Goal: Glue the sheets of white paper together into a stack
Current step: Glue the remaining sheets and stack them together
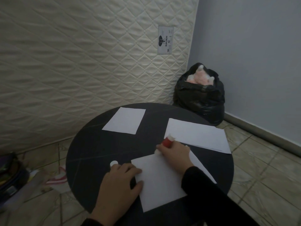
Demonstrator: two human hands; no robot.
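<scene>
Our right hand [175, 154] grips the red glue stick [167, 141]; our left hand [119, 181] lies flat, pinning the near sheet [161, 181]. Beyond, a black bag [199, 98] holds something pink.

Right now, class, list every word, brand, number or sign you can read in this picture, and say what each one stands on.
"GAJAH": printed sideways on the label sewn to the quilted mattress, beside a dark elephant-like logo.
The smaller marks on that label are too small to read.
The red glue stick in the right hand: no readable text.
The white paper sheets carry no writing.
</scene>
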